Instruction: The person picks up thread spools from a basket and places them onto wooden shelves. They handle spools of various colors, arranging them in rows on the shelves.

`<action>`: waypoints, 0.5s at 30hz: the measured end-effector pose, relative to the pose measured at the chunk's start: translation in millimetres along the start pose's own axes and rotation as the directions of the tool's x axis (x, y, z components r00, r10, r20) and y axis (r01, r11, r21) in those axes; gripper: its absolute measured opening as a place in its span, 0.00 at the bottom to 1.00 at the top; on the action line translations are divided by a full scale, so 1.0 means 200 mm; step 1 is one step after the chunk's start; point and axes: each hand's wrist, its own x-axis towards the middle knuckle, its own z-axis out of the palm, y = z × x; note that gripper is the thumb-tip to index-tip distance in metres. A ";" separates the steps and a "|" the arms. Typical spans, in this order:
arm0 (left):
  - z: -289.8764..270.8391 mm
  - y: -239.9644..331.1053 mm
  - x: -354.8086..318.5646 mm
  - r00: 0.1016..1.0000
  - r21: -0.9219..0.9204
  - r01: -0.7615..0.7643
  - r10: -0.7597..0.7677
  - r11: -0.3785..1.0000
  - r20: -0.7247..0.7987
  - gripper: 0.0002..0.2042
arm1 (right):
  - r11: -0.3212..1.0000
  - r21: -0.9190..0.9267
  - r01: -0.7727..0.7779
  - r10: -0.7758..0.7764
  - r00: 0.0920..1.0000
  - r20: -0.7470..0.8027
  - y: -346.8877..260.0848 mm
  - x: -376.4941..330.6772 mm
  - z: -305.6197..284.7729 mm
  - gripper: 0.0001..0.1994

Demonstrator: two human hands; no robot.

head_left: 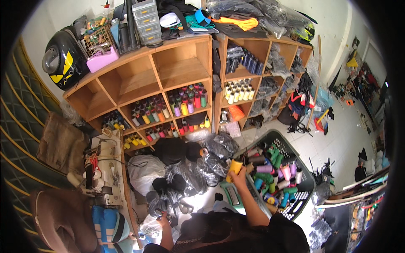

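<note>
My right hand (pixel 240 178) is wrapped round a yellow cone of thread (pixel 234 167), held tilted at the left edge of a dark green plastic basket (pixel 270 135). Many thread cones and spools in purple, green, pink, blue and other colours lie jumbled in the basket. Low at the left, my left hand (pixel 163 220) is closed beside dark plastic-wrapped bundles (pixel 158 202). Whatever it grips is too small and dark to name.
Wooden cubby shelves (pixel 126 95) stand ahead, with rows of thread cones in their lower compartments. A sewing machine (pixel 107 168) sits on a table to the left. Plastic bags (pixel 145 170) crowd the floor before the shelves. A black helmet (pixel 65 59) rests on top.
</note>
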 end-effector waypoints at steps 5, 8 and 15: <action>0.24 0.07 -0.15 0.991 0.041 -0.097 0.093 0.994 0.091 0.37 | 0.990 -0.059 -0.128 0.136 0.975 0.174 0.10 0.06 0.14 0.31; 0.38 0.04 -0.15 0.964 -0.061 -0.169 0.178 0.984 0.196 0.36 | 0.975 -0.132 -0.179 0.210 0.936 0.282 0.19 0.10 0.21 0.32; 0.58 -0.01 -0.15 0.883 0.105 -0.377 0.323 0.920 0.340 0.34 | 0.943 -0.113 -0.314 0.332 0.857 0.393 0.25 0.11 0.35 0.26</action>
